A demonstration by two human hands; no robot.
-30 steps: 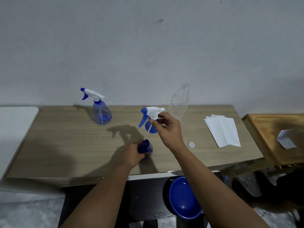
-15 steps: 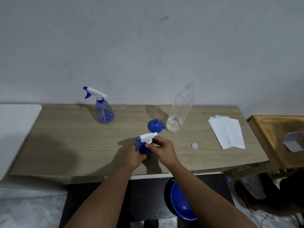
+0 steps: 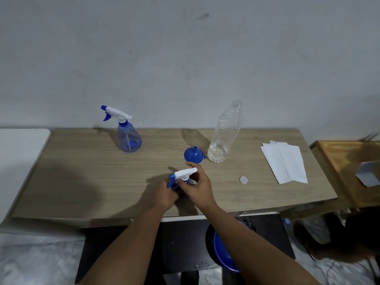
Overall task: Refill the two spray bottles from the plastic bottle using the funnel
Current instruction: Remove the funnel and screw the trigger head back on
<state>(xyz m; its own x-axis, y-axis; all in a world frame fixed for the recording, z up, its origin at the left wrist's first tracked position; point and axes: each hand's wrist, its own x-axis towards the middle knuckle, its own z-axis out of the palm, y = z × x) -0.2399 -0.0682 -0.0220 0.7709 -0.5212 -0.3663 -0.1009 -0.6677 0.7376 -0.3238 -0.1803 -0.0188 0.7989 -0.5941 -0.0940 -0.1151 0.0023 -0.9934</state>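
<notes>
Both hands are on the near spray bottle [image 3: 181,187], which stands close to the front edge of the table [image 3: 82,171], about midway along it. Her or his left hand [image 3: 165,195] is wrapped round the blue body, steadying it, and the right hand [image 3: 198,187] pinches the white trigger head [image 3: 185,173] at its collar, fingers curled round the neck.

From where I stand that bottle looks light and thin-walled, likely to dent if squeezed, and smooth enough to slip if wet. The body is the place to brace it; the ribbed collar under the head is where to take hold for turning, not the trigger, which would only flex.

Compared with a second ago, the head is down on the bottle; back then the right hand held it lifted clear, above the neck, with the dip tube hanging. Half a second ago it was already seated, and the grip has barely shifted since, so I judge it is being screwed tight.

Farther back, the blue funnel [image 3: 193,154] lies on its side just beside the plastic bottle [image 3: 224,136], which stands uncapped with only a little water left. Its white cap [image 3: 243,179] lies toward the right. The other spray bottle [image 3: 128,134] stands near the back edge, left of centre. White paper sheets [image 3: 285,161] lie at the right end.
</notes>
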